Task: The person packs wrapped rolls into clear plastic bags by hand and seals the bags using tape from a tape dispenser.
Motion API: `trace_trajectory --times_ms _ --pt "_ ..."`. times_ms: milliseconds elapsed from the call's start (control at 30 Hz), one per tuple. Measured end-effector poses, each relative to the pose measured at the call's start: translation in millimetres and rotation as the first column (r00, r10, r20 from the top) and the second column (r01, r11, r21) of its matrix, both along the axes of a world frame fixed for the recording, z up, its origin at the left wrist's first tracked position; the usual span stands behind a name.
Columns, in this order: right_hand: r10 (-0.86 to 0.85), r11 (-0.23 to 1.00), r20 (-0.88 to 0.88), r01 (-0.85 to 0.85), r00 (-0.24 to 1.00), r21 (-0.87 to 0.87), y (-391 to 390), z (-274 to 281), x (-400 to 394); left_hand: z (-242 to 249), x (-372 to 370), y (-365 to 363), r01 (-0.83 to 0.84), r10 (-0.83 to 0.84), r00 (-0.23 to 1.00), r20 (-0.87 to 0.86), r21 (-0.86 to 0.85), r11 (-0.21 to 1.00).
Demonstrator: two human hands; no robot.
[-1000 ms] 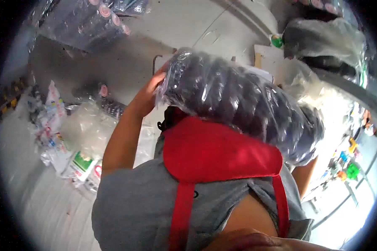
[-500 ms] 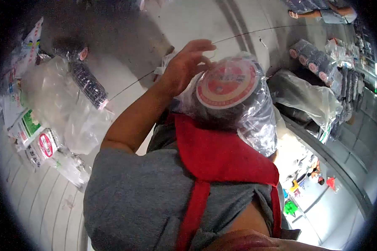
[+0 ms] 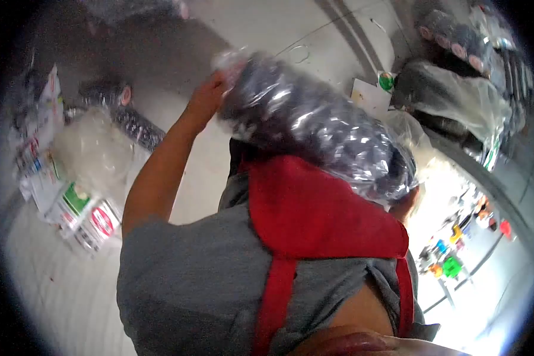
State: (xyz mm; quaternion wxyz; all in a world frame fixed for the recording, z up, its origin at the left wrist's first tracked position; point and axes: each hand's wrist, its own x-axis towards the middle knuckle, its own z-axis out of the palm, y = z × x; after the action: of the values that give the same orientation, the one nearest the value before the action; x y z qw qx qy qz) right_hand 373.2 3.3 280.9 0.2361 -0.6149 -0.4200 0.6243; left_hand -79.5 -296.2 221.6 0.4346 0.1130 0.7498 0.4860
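A long dark bundle in clear shiny plastic [image 3: 314,118] lies slantwise in front of my chest, its left end farther forward. My left hand [image 3: 210,98] grips that left end, with the fingers partly hidden by the plastic. At the lower right end is my right hand [image 3: 404,204], pressed against the bundle from below; most of it is hidden behind the bundle and the red apron [image 3: 326,207].
To the left on the floor are a pale plastic bag [image 3: 95,148], printed sacks [image 3: 104,219] and a wrapped dark roll [image 3: 137,127]. At the right stand wrapped rolls [image 3: 451,41] and a plastic-covered dark bundle [image 3: 445,92]. Small coloured items [image 3: 451,267] lie lower right.
The bundle has swung from showing its round labelled end to lying lengthwise across the view. My left hand, open and raised beside it before, has moved left and closed on its end.
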Motion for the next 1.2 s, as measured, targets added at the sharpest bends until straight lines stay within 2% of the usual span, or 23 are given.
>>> trace_trajectory --times_ms 67,167,233,300,367,433,500,533,567,633,667,700,767,833,867,933,967,1000,1067,1100,1133,1167,1200 --pt "0.014 0.988 0.043 -0.021 0.999 0.153 -11 -13 -2 -4 2 -15 0.037 -0.029 0.99 -0.14 0.055 0.998" --pt "-0.081 0.991 -0.142 0.065 0.986 -0.118 -5 -30 6 -27 -9 -46 0.105 -0.111 0.979 -0.17 -0.046 0.993" --pt "0.131 0.981 -0.177 -0.153 0.976 -0.118 8 -24 13 -13 -14 -32 0.126 -0.152 0.975 -0.165 -0.159 0.979" --pt "0.198 0.921 -0.015 -0.191 0.98 -0.34 35 0 1 26 -16 -2 -0.234 0.332 0.895 0.297 -0.321 0.918" --pt "0.305 0.762 -0.176 -0.35 0.936 -0.545 48 18 -26 30 -12 8 -0.134 0.215 0.916 0.34 -0.247 0.96" --pt "0.737 0.622 0.087 -0.623 0.67 -0.474 41 34 -41 30 3 10 0.082 -0.125 0.99 -0.058 -0.485 0.871" --pt "0.805 0.327 -0.345 -0.846 0.483 -0.422 26 68 -108 33 20 -4 0.114 -0.176 0.983 -0.058 -0.559 0.821" --pt "0.872 0.307 -0.253 -0.871 0.419 -0.384 13 49 -111 23 33 -14 0.076 -0.181 0.974 -0.139 -0.551 0.831" --pt "0.897 0.344 -0.147 -0.867 0.417 -0.362 10 14 -109 13 42 -21 0.021 -0.169 0.959 -0.229 -0.533 0.846" --pt "0.873 0.477 0.074 -0.817 0.481 -0.324 5 -63 -105 -5 56 -12 0.136 -0.401 0.871 -0.284 -0.645 0.752" --pt "0.894 0.447 0.152 -0.827 0.421 -0.342 3 -96 -96 -12 59 -3 0.19 -0.506 0.844 -0.179 -0.782 0.594" --pt "0.845 0.517 0.332 -0.801 0.42 -0.301 -16 -133 -85 -41 57 -14 0.193 -0.559 0.777 -0.289 -0.736 0.649" --pt "0.667 0.729 0.302 -0.68 0.681 -0.079 -34 -163 -78 -100 51 -36 0.21 -0.627 0.588 -0.512 -0.652 0.729" --pt "0.624 0.754 0.407 -0.651 0.667 -0.087 -61 -213 -56 -108 63 -13 0.106 -0.295 0.937 -0.187 -0.653 0.75" --pt "0.591 0.761 0.502 -0.643 0.632 -0.085 -55 -224 -44 -119 61 -18 0.087 -0.177 0.981 -0.08 -0.635 0.768" --pt "0.522 0.801 0.544 -0.597 0.657 -0.047 -58 -208 -77 -141 57 -29 0.013 0.08 0.99 0.119 -0.63 0.776" --pt "0.363 0.923 0.545 -0.371 0.756 -0.1 -65 -234 -85 -104 57 11 -0.112 0.294 0.937 0.187 -0.638 0.762" --pt "0.168 0.984 0.548 -0.109 0.82 -0.14 -64 -261 -100 -130 58 7 -0.201 0.37 0.918 0.14 -0.642 0.74" --pt "0.143 0.987 0.528 -0.078 0.837 -0.143 -57 -303 -117 -180 57 17 -0.329 0.434 0.901 -0.014 -0.673 0.662" --pt "0.128 0.987 0.516 -0.056 0.847 -0.153 -54 -330 -125 -264 56 -36 -0.12 0.049 0.991 -0.122 -0.682 0.721" --pt "0.111 0.985 0.501 -0.026 0.858 -0.172 -51 -357 -130 -346 55 -87 0.021 -0.326 0.904 -0.277 -0.732 0.681" --pt "0.095 0.98 0.48 0.002 0.872 -0.198 -50 -384 -130 -370 57 -86 0.157 -0.63 0.668 -0.397 -0.752 0.64" --pt "0.086 0.974 0.451 0.021 0.888 -0.226 -43 -411 -127 -394 58 -85 0.181 -0.805 0.297 -0.514 -0.797 0.576"
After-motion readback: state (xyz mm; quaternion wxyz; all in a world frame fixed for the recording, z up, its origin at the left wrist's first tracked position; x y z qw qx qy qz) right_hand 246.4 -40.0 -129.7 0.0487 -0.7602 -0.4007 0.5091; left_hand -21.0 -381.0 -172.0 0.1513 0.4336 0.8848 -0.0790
